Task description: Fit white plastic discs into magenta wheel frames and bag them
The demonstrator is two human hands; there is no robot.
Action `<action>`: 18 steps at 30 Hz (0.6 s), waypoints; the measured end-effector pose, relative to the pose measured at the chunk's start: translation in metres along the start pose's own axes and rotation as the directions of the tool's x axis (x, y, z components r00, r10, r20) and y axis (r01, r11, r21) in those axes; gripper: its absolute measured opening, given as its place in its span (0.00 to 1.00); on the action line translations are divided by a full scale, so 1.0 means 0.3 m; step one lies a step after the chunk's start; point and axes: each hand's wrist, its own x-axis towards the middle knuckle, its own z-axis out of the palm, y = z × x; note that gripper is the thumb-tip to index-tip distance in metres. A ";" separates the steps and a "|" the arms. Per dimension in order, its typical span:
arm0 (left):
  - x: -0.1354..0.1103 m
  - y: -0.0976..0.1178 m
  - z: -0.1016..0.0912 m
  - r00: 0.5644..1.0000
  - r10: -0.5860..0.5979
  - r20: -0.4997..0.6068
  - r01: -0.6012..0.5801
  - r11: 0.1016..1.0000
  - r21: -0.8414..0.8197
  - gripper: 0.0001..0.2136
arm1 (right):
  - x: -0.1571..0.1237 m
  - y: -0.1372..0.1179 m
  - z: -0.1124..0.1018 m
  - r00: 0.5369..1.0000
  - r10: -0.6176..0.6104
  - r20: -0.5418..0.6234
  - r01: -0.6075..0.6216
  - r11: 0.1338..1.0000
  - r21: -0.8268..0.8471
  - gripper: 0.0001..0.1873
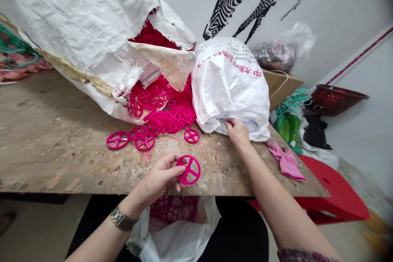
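Observation:
A pink plastic wheel with a cross of spokes is pinched between the thumb and fingers of my left hand, over the table's front edge. My right hand reaches to the mouth of a white woven bag with red print; its fingertips meet pale lacy discs there, and whether they grip one I cannot make out. Many more pink wheels spill from a large torn white sack on the left. One loose wheel lies between my hands.
Below the table edge, an open white bag holds pink wheels with pale discs. A pink cloth lies on the worn wooden table at right, near a red stool. A cardboard box stands behind the printed bag.

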 end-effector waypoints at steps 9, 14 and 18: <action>0.004 -0.009 -0.001 1.000 0.004 -0.024 -0.004 1.000 -0.021 0.17 | 0.145 -0.074 0.083 0.979 0.201 0.031 -0.199 0.978 -0.070 0.32; 0.002 -0.001 0.006 1.000 0.009 -0.029 -0.009 1.000 -0.022 0.17 | 0.177 -0.067 0.102 0.971 0.234 0.040 -0.235 0.972 0.014 0.25; 0.002 -0.004 0.004 0.999 0.020 -0.027 -0.021 0.999 -0.036 0.16 | 0.190 -0.050 0.112 0.963 0.262 0.057 -0.267 0.958 0.107 0.10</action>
